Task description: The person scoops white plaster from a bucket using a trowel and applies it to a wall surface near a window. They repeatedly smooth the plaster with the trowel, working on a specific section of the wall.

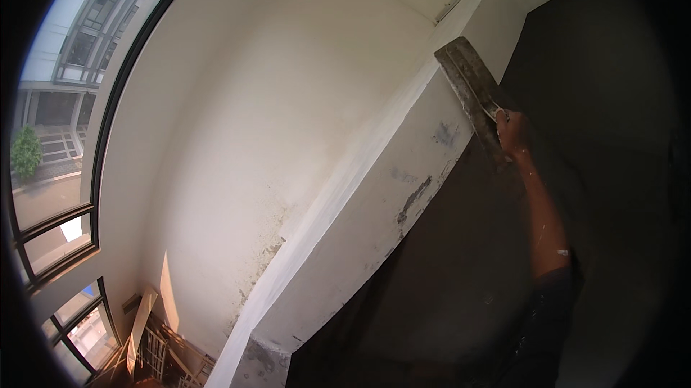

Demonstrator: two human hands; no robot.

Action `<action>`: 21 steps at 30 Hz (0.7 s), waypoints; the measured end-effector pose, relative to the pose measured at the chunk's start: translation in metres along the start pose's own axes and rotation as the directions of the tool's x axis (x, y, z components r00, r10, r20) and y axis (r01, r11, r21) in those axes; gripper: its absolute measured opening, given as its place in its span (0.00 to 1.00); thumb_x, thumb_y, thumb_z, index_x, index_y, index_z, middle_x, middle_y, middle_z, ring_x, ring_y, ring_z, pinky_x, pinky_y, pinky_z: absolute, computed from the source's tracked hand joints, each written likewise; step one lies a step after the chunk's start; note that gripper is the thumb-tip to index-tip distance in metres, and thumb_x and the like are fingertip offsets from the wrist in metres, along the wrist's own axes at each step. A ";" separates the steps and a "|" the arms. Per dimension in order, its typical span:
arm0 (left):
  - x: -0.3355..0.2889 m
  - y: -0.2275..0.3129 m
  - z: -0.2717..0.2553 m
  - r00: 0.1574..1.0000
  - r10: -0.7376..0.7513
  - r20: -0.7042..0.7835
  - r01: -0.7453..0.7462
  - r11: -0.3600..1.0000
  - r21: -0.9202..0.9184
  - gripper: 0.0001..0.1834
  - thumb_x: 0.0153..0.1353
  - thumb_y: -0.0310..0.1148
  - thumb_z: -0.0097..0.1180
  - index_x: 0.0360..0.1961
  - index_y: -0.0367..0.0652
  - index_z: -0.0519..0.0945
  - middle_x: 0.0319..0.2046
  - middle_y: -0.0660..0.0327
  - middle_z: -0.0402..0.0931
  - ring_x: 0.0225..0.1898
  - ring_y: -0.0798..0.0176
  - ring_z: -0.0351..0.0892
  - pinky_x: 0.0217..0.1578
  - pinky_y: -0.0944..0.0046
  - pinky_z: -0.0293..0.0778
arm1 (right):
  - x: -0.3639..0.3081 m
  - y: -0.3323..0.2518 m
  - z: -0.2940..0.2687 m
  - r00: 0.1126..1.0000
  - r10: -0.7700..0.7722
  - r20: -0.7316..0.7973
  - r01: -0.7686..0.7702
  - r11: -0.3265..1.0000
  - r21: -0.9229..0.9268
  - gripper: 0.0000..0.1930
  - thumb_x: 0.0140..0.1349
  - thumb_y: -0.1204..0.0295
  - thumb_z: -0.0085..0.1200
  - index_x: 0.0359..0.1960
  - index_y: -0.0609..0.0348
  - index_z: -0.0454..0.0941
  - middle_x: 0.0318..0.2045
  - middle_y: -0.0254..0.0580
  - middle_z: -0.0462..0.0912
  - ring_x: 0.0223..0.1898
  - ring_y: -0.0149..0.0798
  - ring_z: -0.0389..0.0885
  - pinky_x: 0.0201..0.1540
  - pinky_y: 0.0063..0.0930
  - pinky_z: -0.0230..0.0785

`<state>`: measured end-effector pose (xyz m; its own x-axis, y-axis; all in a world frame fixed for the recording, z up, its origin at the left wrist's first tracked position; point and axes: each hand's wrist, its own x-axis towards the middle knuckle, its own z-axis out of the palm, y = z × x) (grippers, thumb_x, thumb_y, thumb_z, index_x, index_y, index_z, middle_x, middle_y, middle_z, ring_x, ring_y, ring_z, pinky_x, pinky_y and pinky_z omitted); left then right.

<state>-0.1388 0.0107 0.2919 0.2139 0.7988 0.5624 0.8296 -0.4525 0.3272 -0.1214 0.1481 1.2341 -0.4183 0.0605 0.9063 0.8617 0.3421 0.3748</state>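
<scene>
Right hand is clamped on a trowel, blade pressed flat at the top edge of the beam beside the dark wall. The beam face is mostly white and smooth — grey patches still show lower down, so skimming looks partway. Left hand is out of view.

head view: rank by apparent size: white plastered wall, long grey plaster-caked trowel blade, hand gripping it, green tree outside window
1. White plastered wall, by far.
2. Long grey plaster-caked trowel blade.
3 and 4. Right hand and green tree look alike; the tree is far off, so no ranking.
</scene>
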 end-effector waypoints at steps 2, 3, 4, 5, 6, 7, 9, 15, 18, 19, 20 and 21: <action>0.002 0.000 0.000 1.000 0.002 -0.006 -0.002 1.000 0.013 0.12 0.61 0.36 0.37 0.30 0.44 0.73 0.20 0.60 0.67 0.21 0.63 0.65 0.23 0.65 0.65 | 0.047 0.018 -0.010 0.988 0.066 -0.138 -0.079 0.992 -0.094 0.21 0.59 0.62 0.46 0.29 0.75 0.76 0.25 0.66 0.77 0.33 0.60 0.79 0.33 0.46 0.66; 0.003 -0.001 0.000 1.000 -0.004 -0.008 0.004 1.000 0.018 0.12 0.61 0.36 0.37 0.29 0.44 0.73 0.20 0.60 0.67 0.21 0.63 0.65 0.23 0.65 0.65 | 0.064 0.021 -0.015 0.977 0.073 -0.203 -0.112 0.975 -0.191 0.21 0.59 0.62 0.46 0.29 0.76 0.76 0.25 0.66 0.77 0.33 0.59 0.80 0.34 0.46 0.66; 0.006 0.001 0.002 1.000 0.003 -0.013 -0.003 1.000 0.020 0.12 0.61 0.36 0.37 0.29 0.44 0.73 0.20 0.60 0.67 0.21 0.63 0.65 0.23 0.65 0.65 | 0.080 0.027 -0.018 0.974 0.083 -0.211 -0.127 0.970 -0.207 0.21 0.59 0.62 0.46 0.29 0.75 0.76 0.25 0.66 0.77 0.34 0.59 0.80 0.34 0.46 0.67; 0.002 0.001 0.004 1.000 0.006 -0.009 -0.006 1.000 0.027 0.12 0.61 0.36 0.37 0.29 0.44 0.73 0.20 0.60 0.67 0.21 0.63 0.65 0.23 0.65 0.64 | 0.090 0.031 -0.019 0.972 0.098 -0.214 -0.147 0.963 -0.227 0.21 0.59 0.62 0.46 0.29 0.75 0.76 0.26 0.66 0.77 0.35 0.60 0.80 0.34 0.46 0.67; 0.003 0.003 0.008 1.000 0.017 -0.009 -0.017 1.000 0.020 0.12 0.61 0.36 0.37 0.29 0.44 0.73 0.20 0.60 0.67 0.21 0.63 0.65 0.22 0.65 0.64 | 0.094 0.038 -0.018 0.970 0.112 -0.216 -0.166 0.954 -0.251 0.21 0.59 0.62 0.46 0.29 0.75 0.76 0.26 0.66 0.78 0.35 0.60 0.80 0.35 0.46 0.67; 0.002 0.004 0.007 1.000 0.021 -0.005 -0.021 1.000 0.021 0.12 0.61 0.36 0.37 0.29 0.44 0.73 0.20 0.60 0.67 0.20 0.63 0.65 0.22 0.65 0.64 | 0.088 0.034 -0.013 0.979 0.135 -0.153 -0.172 0.949 -0.264 0.20 0.59 0.62 0.46 0.29 0.75 0.77 0.26 0.65 0.78 0.36 0.60 0.80 0.35 0.45 0.68; -0.002 0.005 0.010 1.000 0.016 -0.003 -0.016 1.000 0.024 0.12 0.61 0.36 0.37 0.29 0.44 0.73 0.20 0.60 0.66 0.20 0.63 0.65 0.22 0.66 0.64 | 0.082 0.010 -0.009 0.985 0.170 -0.031 -0.172 0.944 -0.282 0.20 0.59 0.62 0.46 0.29 0.74 0.77 0.26 0.65 0.78 0.36 0.61 0.79 0.35 0.44 0.68; -0.029 0.012 0.019 0.998 0.053 0.021 -0.054 0.998 0.029 0.12 0.61 0.36 0.37 0.28 0.45 0.72 0.19 0.60 0.66 0.20 0.63 0.64 0.22 0.66 0.64 | 0.032 0.006 0.001 0.997 -0.078 0.015 0.079 0.963 -0.258 0.20 0.58 0.61 0.47 0.30 0.72 0.79 0.28 0.65 0.79 0.34 0.59 0.80 0.37 0.46 0.70; -0.043 0.011 0.033 0.997 0.075 -0.020 -0.068 0.970 0.235 0.12 0.61 0.36 0.36 0.28 0.45 0.72 0.19 0.61 0.66 0.20 0.63 0.64 0.21 0.66 0.64 | -0.009 -0.025 0.001 0.977 -0.067 0.204 0.109 0.973 -0.203 0.19 0.58 0.60 0.47 0.34 0.68 0.80 0.27 0.65 0.79 0.32 0.61 0.79 0.37 0.46 0.71; -0.028 0.023 0.051 0.992 0.123 0.032 -0.120 0.989 -0.084 0.13 0.62 0.36 0.35 0.27 0.45 0.71 0.18 0.61 0.64 0.18 0.64 0.62 0.20 0.67 0.62 | -0.024 -0.023 -0.025 0.962 -0.160 0.223 0.225 0.925 -0.305 0.19 0.59 0.60 0.46 0.34 0.67 0.80 0.27 0.64 0.79 0.31 0.61 0.79 0.37 0.46 0.71; -0.044 0.015 0.041 0.998 0.028 -0.063 -0.030 0.999 -0.024 0.13 0.62 0.36 0.35 0.26 0.45 0.71 0.17 0.62 0.63 0.16 0.65 0.61 0.18 0.67 0.61 | -0.052 -0.019 0.009 0.946 -0.262 0.193 0.304 0.923 -0.237 0.19 0.59 0.60 0.45 0.35 0.65 0.80 0.26 0.64 0.79 0.30 0.62 0.79 0.38 0.47 0.71; -0.037 0.012 0.034 0.999 0.023 -0.024 -0.023 1.000 -0.011 0.13 0.62 0.36 0.35 0.26 0.45 0.71 0.17 0.62 0.63 0.17 0.65 0.61 0.18 0.67 0.61 | -0.071 -0.039 0.007 0.923 -0.240 0.302 0.315 0.920 -0.233 0.19 0.59 0.60 0.45 0.34 0.65 0.80 0.26 0.64 0.78 0.30 0.62 0.78 0.38 0.47 0.71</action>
<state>-0.1191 -0.0109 0.2497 0.2202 0.7782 0.5881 0.8189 -0.4751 0.3221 -0.1270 0.1370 1.1543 -0.6794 0.2566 0.6874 0.7277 0.1150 0.6762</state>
